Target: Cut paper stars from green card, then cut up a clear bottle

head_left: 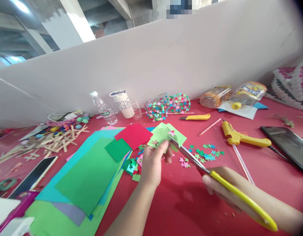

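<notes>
My left hand [152, 160] pinches a light green sheet of paper or foam [160, 132] between thumb and fingers. A star outline is cut in it near my thumb, and a pink star [171, 133] shows against the green. In my right hand [222, 183] is a pair of scissors [240, 195] with yellow handles, seen nearly edge-on. Their blade tips touch or overlap the right part of the green sheet; I cannot tell how far apart the blades are. Small coloured stars [207, 154] lie on the red table just beyond the blades. Cut scraps [130, 166] sit left of my left wrist.
Coloured sheets [89, 173] are stacked at left, near craft sticks [65, 139] and a phone [34, 175]. Behind stand a water bottle [103, 108], a cup [123, 105] and a star-covered bottle [167, 106]. A yellow cutter [197, 117], glue gun [245, 137] and dark tablet [286, 147] lie right.
</notes>
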`<state>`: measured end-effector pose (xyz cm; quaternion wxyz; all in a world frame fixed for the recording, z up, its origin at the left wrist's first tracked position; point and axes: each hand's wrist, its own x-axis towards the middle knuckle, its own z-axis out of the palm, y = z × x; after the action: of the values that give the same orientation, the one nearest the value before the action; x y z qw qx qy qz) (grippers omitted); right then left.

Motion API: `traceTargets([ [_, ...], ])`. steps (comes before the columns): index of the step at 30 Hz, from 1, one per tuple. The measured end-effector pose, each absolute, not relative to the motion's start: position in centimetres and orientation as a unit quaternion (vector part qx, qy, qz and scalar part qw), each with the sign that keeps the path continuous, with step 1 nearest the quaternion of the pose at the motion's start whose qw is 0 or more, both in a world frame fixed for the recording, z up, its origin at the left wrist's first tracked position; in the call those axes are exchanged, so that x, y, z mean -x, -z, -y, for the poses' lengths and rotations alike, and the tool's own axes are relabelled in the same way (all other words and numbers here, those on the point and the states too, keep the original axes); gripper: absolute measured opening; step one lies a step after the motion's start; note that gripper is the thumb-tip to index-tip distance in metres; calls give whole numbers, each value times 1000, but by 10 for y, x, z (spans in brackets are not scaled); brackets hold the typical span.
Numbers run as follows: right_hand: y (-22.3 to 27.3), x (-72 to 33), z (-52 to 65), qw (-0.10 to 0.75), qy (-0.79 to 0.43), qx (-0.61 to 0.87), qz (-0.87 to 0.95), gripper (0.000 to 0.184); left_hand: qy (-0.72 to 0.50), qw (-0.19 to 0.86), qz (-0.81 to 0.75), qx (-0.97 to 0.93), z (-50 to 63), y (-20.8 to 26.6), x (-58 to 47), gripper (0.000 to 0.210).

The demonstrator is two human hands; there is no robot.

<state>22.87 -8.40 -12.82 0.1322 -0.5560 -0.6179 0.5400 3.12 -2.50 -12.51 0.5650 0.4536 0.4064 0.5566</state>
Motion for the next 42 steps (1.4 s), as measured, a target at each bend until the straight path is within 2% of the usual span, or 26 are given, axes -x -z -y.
traceTargets([
  [6, 137, -234, 91, 226, -498, 555, 627, 55, -545, 531, -431, -484, 25, 128, -30, 39],
  [16, 145, -235, 93, 239, -469, 554, 645, 57, -540, 514, -438, -503, 21, 131, -27, 42],
  [23, 125, -226, 87, 157, -529, 571, 607, 66, -540, 526, -429, -498, 20, 128, -26, 37],
  [30, 120, -226, 86, 152, -527, 567, 614, 69, -541, 547, -417, -484, 19, 127, -25, 35],
  [42, 124, -227, 84, 137, -551, 560, 604, 61, -538, 551, -409, -490, 18, 127, -23, 35],
])
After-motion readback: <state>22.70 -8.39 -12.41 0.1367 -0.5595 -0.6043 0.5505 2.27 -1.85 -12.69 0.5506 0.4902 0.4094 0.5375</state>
